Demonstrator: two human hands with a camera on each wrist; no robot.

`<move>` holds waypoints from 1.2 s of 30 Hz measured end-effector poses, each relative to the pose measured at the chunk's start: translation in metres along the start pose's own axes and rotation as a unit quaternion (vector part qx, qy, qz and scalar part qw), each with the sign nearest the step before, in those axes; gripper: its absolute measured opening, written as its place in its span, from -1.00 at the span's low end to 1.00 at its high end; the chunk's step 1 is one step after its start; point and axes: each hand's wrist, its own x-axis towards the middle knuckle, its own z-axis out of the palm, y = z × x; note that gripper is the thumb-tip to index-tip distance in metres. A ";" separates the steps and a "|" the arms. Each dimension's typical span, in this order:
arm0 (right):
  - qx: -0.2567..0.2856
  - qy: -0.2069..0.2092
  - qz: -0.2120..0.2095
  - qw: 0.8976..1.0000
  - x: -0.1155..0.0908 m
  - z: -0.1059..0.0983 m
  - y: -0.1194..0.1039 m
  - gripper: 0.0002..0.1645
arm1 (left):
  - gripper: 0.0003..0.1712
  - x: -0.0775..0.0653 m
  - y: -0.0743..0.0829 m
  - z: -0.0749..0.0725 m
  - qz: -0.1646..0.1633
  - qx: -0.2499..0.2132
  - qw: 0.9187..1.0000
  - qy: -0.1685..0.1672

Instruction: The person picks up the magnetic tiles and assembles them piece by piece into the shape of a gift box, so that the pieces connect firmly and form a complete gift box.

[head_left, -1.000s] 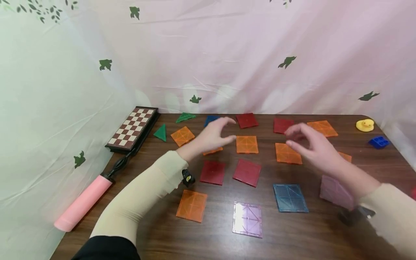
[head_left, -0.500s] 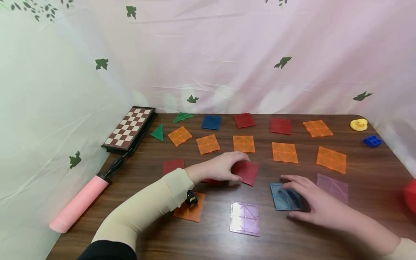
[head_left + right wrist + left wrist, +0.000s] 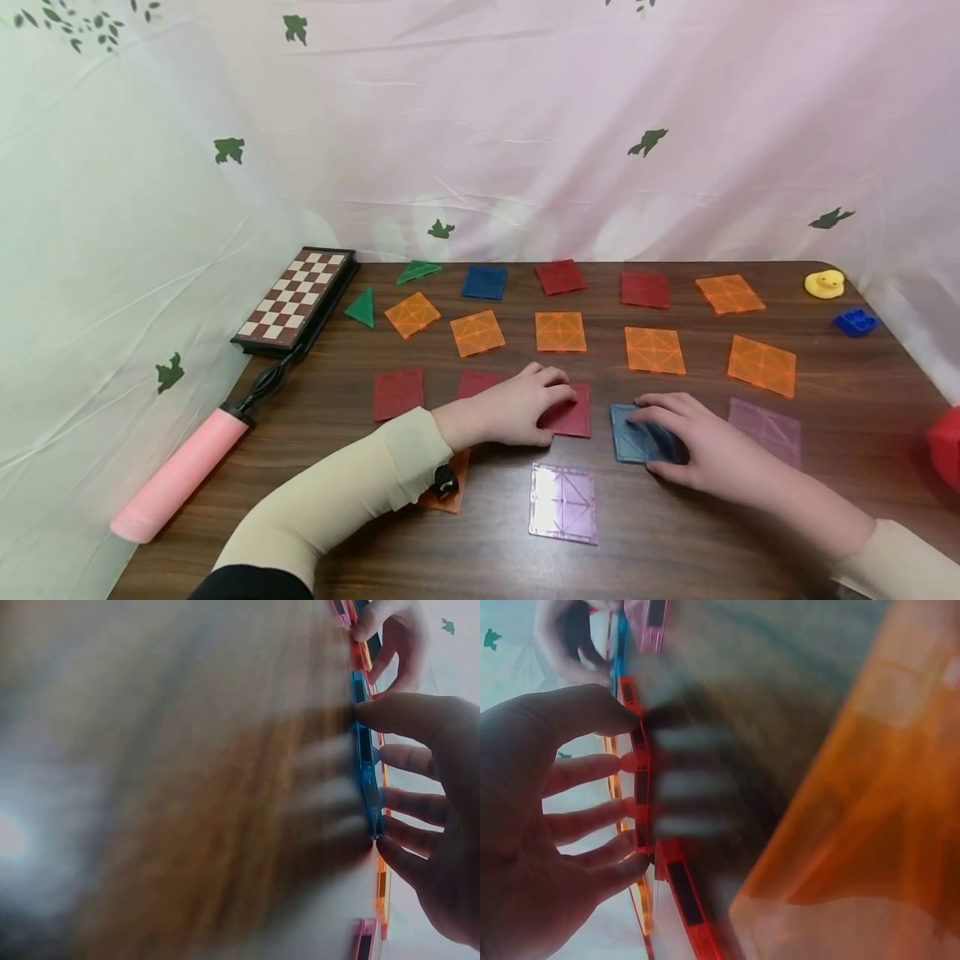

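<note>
My left hand [image 3: 516,410] grips a red square magnetic tile [image 3: 576,419] lying on the wooden table, thumb at its near side and fingertips over it. Seen edge-on in the left wrist view, that red tile [image 3: 642,784] has the thumb and fingertips against it. My right hand [image 3: 693,443] holds a translucent blue square tile [image 3: 626,446] just right of the red one, a narrow gap between them. The right wrist view shows this blue tile [image 3: 364,757] flat under the thumb and fingertips. Another red tile [image 3: 477,382] is partly hidden behind the left hand.
Purple tiles [image 3: 564,503] lie in front and at right [image 3: 772,432]. Several orange tiles [image 3: 560,332] and red tiles [image 3: 644,289] fill the back rows. A chessboard [image 3: 296,296], a pink pump [image 3: 180,475], a yellow duck [image 3: 825,284] and a blue brick [image 3: 856,322] sit near the edges.
Both hands came down from above the back rows onto the tiles. Since half a second ago the red tile has turned straighter, and the blue tile has slid left and slightly away, toward the red.
</note>
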 end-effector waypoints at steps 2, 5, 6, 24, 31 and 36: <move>0.010 -0.008 0.010 1.000 0.006 0.000 0.000 -0.33 | -0.34 -0.002 0.002 0.000 0.000 0.002 1.000 0.000; 0.020 -0.017 0.022 0.999 0.014 0.002 0.001 -0.34 | -0.34 -0.004 0.005 0.002 0.000 0.006 1.000 0.000; 0.023 -0.019 0.022 0.999 0.016 0.002 0.001 -0.34 | -0.34 -0.005 0.005 0.002 0.000 0.007 1.000 0.001; 0.058 -0.036 0.019 0.997 0.042 -0.012 0.014 -0.42 | -0.36 -0.007 0.006 0.004 -0.007 -0.004 1.000 0.003; 0.025 -0.037 0.065 0.997 0.061 -0.035 0.051 -0.40 | -0.36 -0.008 0.006 0.003 -0.009 -0.013 1.000 0.003; 0.010 -0.056 0.082 0.995 0.072 -0.034 0.072 -0.42 | -0.36 -0.007 0.006 0.003 -0.007 -0.013 1.000 0.003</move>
